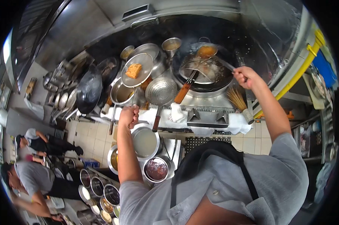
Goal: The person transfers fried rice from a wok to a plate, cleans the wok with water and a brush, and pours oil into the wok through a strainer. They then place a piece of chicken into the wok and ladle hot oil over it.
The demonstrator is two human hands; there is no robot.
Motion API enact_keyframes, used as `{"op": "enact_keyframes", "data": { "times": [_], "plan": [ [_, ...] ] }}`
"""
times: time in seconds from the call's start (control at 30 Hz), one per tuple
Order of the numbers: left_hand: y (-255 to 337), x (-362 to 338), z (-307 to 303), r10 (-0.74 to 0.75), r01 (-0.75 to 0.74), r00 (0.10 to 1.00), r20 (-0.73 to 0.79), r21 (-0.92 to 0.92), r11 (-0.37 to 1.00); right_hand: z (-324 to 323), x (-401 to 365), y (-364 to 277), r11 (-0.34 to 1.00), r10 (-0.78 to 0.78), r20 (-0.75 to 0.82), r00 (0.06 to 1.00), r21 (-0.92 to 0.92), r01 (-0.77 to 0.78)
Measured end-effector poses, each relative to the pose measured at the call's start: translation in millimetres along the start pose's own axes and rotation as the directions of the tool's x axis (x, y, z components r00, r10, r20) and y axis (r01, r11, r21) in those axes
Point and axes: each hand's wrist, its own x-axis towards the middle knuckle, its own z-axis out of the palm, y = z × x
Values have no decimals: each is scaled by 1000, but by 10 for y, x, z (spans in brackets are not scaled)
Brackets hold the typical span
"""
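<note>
My left hand (pixel 129 117) is closed round the handle of a flat mesh strainer (pixel 144 63), which holds a golden fried piece (pixel 133 70) above a metal pot (pixel 120 91). My right hand (pixel 247 77) grips the handle of a metal ladle (pixel 222 63). The ladle reaches over a wok (pixel 184 81) of bubbling liquid, where an orange-brown piece (pixel 207 51) shows at its far side. A wooden-handled strainer (pixel 183 92) rests across the wok's near edge. Beside my left hand lies a perforated skimmer (pixel 161 91).
A bamboo brush (pixel 238 100) stands right of the wok. Another dark wok (pixel 89 89) is at the left. Below are a pot of pale liquid (pixel 144 142) and a bowl of dark red contents (pixel 156 169). Two people (pixel 36 174) are at the lower left.
</note>
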Motion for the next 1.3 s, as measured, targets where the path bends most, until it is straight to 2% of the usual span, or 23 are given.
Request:
{"op": "enact_keyframes", "data": {
  "times": [0.1,0.17,0.2,0.23,0.27,0.33,0.37,0.47,0.5,0.57,0.63,0.77,0.9,0.97,1.03,1.07,1.1,1.13,1.17,1.2,1.23,1.27,1.3],
  "plan": [
    [-161,-60,-287,-55,77,981,-185,115,990,75,-267,128,913,-219,-95,971,-372,170],
    [-266,-83,-421,-68,75,972,-223,24,997,-57,-160,263,687,-451,-39,892,-653,319],
    [-181,-238,-381,-66,77,974,-217,44,996,-112,-144,308,589,-466,-18,884,-752,295],
    [-256,-204,-508,-124,155,974,-192,155,976,-171,-137,333,479,-487,0,873,-836,267],
    [-483,-30,-705,-128,140,978,-164,60,988,-254,-70,382,460,-486,19,874,-844,275],
    [-729,78,-894,-134,129,982,-131,-44,991,-442,76,531,27,-737,132,663,-974,225],
    [-738,37,-900,-111,98,990,-85,-147,984,-351,-36,571,21,-738,134,662,-975,221],
    [-582,-313,-750,-85,76,996,-11,-351,933,-77,-301,766,-84,-753,24,658,-995,-60],
    [-556,-437,-699,-83,78,997,10,-449,890,-46,-327,829,-83,-756,22,655,-995,-63],
    [-709,-514,-709,-62,72,997,36,-486,871,-42,-303,970,-90,-768,-20,641,-986,-139],
    [-834,-646,-630,-196,39,959,-206,-587,809,-153,-159,1143,-129,-774,-2,633,-979,-160],
    [-1477,-728,-711,-178,26,965,-190,-608,793,-212,57,1409,-141,-762,-23,647,-969,-201],
    [-1706,-960,-322,-261,165,953,-155,-460,873,-127,94,1434,-73,-724,-118,679,-967,-246],
    [-1711,-1105,-17,-286,237,946,-153,-275,932,-42,31,1417,-48,-713,-128,690,-972,-230],
    [-1748,-1179,228,-456,449,890,-20,-144,882,169,-165,1402,-304,-814,108,571,-917,-259],
    [-2024,-1169,315,-349,348,937,-8,-51,936,160,-174,1434,-396,-828,313,465,-914,-91],
    [-2683,-956,293,-248,245,961,122,39,969,143,-160,1504,-498,-809,501,309,-862,93],
    [-2224,-1170,461,-362,372,925,118,-79,925,233,-262,1608,-426,-769,529,360,-843,328],
    [-2437,-1068,506,-392,387,913,114,59,920,375,-394,1731,-281,-703,513,493,-837,470],
    [-2180,-1174,604,-416,416,908,54,21,909,395,-442,1859,-163,-529,460,714,-880,446],
    [-2100,-1199,622,-374,369,925,68,78,926,55,-85,2200,-117,-512,592,623,-766,632],
    [-2105,-1151,624,-363,351,928,84,133,927,216,-295,2383,-10,-408,540,736,-809,588],
    [-2115,-1140,623,-358,331,925,123,196,923,280,-416,2518,-41,-185,508,842,-860,509]
  ]
}}
